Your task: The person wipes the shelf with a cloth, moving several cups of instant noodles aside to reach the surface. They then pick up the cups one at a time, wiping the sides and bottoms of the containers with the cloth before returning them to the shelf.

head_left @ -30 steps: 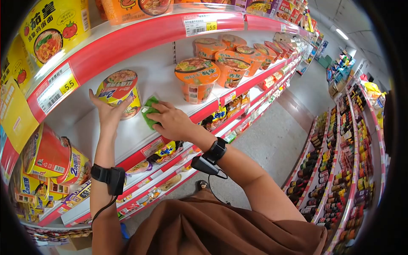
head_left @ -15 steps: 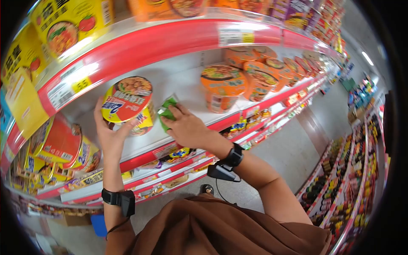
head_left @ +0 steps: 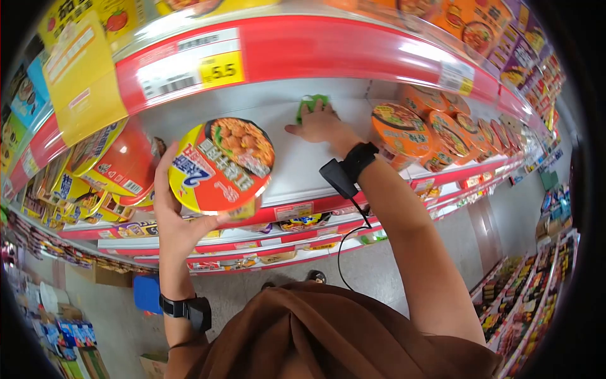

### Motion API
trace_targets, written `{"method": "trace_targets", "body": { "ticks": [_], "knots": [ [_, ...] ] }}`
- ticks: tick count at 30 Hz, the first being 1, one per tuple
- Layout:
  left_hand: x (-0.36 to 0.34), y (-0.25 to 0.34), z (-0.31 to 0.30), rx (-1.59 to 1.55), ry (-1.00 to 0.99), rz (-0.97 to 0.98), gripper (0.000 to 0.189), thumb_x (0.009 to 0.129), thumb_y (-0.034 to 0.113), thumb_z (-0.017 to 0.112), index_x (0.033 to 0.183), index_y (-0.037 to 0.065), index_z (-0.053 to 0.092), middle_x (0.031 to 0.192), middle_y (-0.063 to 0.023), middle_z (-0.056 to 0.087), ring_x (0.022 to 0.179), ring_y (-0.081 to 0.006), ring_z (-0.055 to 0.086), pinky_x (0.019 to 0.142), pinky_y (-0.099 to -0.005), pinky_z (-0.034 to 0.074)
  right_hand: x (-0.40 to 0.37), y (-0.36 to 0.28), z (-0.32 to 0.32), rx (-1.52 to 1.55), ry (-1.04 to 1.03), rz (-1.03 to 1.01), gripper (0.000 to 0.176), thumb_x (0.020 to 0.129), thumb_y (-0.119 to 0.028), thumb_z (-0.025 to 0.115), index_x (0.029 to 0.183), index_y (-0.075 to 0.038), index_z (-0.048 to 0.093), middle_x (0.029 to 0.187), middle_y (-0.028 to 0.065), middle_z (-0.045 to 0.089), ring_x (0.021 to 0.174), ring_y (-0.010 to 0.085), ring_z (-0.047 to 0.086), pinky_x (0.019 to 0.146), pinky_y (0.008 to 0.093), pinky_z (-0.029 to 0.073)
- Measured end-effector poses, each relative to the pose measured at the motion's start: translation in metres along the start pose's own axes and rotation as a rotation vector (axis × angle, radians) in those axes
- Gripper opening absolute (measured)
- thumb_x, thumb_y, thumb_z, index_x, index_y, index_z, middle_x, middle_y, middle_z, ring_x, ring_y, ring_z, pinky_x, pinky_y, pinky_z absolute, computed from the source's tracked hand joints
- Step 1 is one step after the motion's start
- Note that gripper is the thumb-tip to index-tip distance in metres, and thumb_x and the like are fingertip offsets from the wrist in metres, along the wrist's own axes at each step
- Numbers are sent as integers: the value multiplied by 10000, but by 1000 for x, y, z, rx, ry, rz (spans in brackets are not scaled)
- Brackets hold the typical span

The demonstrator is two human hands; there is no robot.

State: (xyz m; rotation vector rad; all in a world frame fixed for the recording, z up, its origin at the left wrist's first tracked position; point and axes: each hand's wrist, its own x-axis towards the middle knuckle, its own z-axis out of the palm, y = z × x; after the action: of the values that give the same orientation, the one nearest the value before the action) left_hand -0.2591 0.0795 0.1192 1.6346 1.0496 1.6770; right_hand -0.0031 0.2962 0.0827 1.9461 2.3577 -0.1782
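My left hand [head_left: 173, 218] grips an instant noodle cup [head_left: 221, 167] by its side, thumb near the lid's lower edge. The lid is red and yellow with a picture of noodles and faces me. Deeper in the white shelf [head_left: 293, 170], my right hand [head_left: 323, 125] presses a green cloth [head_left: 314, 101] near the back wall. Its fingers cover part of the cloth. Orange noodle cups [head_left: 401, 129] stand to the right of that hand. Left of my left hand are more noodle cups [head_left: 126, 164], red and yellow, some tipped.
A red price rail [head_left: 284, 50] runs above the opening, and a yellow tag [head_left: 85, 76] hangs at its left. Lower shelves hold packets [head_left: 306, 222]. A blue stool-like object [head_left: 147, 294] sits on the floor. Another stocked shelf [head_left: 530, 303] stands across the aisle.
My right hand has pushed the green cloth from near the shelf's front to its back. The noodle cup in my left hand appears closer, its lid turned more toward me. The view has shifted.
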Motion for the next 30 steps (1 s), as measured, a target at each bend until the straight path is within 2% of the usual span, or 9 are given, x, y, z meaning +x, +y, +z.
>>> {"method": "trace_targets", "body": {
  "ticks": [6, 9, 11, 12, 14, 19, 26, 29, 30],
  "knots": [
    [-36, 9, -29, -148, -11, -53, 1208, 469, 331, 945, 1435, 1, 300, 1339, -137, 488, 1190, -206, 534, 1011, -367, 456, 7, -33, 2, -71, -91, -115, 1035, 824, -721, 447, 1505, -13, 122, 1527, 333, 49, 1382, 570, 70, 1103, 600, 182],
    [-45, 12, -40, -114, 6, -59, 1228, 450, 336, 954, 1434, -13, 307, 1358, -140, 479, 1204, -211, 528, 1029, -373, 439, 10, -60, 0, -45, -88, -296, 1031, 827, -715, 453, 1496, 4, 140, 1528, 329, 57, 1386, 561, 72, 1104, 605, 193],
    [-48, 14, -48, -62, -24, -48, 1230, 443, 344, 957, 1432, -13, 318, 1377, -148, 464, 1215, -221, 521, 1042, -377, 425, -9, -93, -24, -48, -115, -381, 913, 871, -679, 425, 1489, -40, 215, 1516, 326, 130, 1407, 511, 82, 1149, 532, 159],
    [-50, 14, -51, -58, -19, -47, 1230, 443, 344, 957, 1432, -13, 318, 1377, -148, 464, 1215, -221, 521, 1042, -377, 425, -4, -106, -22, -49, -114, -388, 913, 871, -679, 425, 1489, -40, 215, 1516, 326, 130, 1407, 511, 82, 1149, 532, 159],
    [-53, 11, -54, -69, 17, -39, 1232, 445, 347, 956, 1433, -14, 314, 1388, -155, 453, 1223, -225, 515, 1041, -378, 428, 12, -131, -14, -93, -118, -591, 833, 889, -660, 413, 1498, -121, 235, 1536, 290, 108, 1413, 495, 80, 1145, 525, 183],
    [-58, 16, -58, -74, 58, -70, 1235, 452, 357, 953, 1435, -20, 307, 1393, -156, 448, 1226, -227, 512, 1040, -384, 432, 31, -184, 3, 99, -169, -936, 668, 939, -565, 412, 1489, -206, 295, 1569, 191, 124, 1441, 428, 63, 1158, 529, 129],
    [-58, 15, -55, -76, 57, -76, 1256, 448, 393, 952, 1437, -24, 300, 1374, -150, 461, 1218, -223, 517, 1035, -387, 438, 11, -148, 11, 111, -43, -858, 613, 951, -502, 438, 1490, -246, 302, 1581, 134, 135, 1455, 372, 72, 1163, 524, 107],
    [-62, 14, -58, -15, 68, -66, 1254, 446, 424, 947, 1431, -22, 312, 1365, -143, 467, 1205, -215, 526, 1026, -377, 447, 10, -110, 14, 57, 48, -809, 615, 945, -491, 471, 1484, -237, 316, 1569, 147, 175, 1443, 363, 156, 1169, 455, 161],
    [-64, 15, -58, -6, 72, -66, 1256, 444, 437, 945, 1430, -21, 316, 1365, -141, 467, 1201, -212, 528, 1023, -373, 450, 22, -92, 27, 73, 152, -883, 602, 947, -462, 493, 1469, -201, 345, 1549, 172, 223, 1426, 381, 199, 1167, 445, 181]
  ]
}}
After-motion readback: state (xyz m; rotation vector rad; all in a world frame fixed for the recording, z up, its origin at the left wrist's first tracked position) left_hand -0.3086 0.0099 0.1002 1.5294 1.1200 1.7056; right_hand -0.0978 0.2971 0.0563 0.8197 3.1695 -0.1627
